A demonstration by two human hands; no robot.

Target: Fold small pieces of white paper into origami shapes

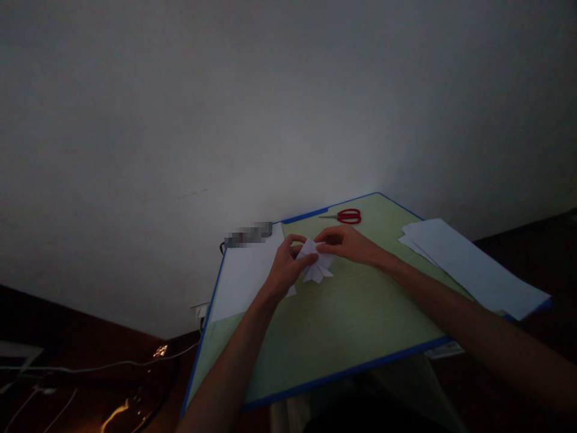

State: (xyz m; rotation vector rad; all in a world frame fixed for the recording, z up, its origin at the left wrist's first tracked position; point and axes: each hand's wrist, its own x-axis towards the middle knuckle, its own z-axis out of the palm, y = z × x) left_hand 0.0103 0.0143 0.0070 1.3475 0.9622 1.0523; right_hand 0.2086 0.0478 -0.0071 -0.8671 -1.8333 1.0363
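A small white folded paper [317, 270] with several pointed flaps is held between my two hands above the pale green tabletop [351, 319]. My left hand [288, 261] pinches its left side, the thumb lying across the front. At the upper right edge, the thumb and fingers of my right hand [345, 243] are closed on the same paper. The exact fingertip contact there is too dark to make out fully. Just beyond my right hand lies a pair of scissors [347, 216] with red handles, blades pointing left.
A white sheet [243, 282] lies at the table's left side, with a blurred-out dark object [247, 234] at its far edge. A stack of white paper [478, 264] overlaps the right edge. The table meets a grey wall [288, 108]. White cables [112, 364] run along the floor at left.
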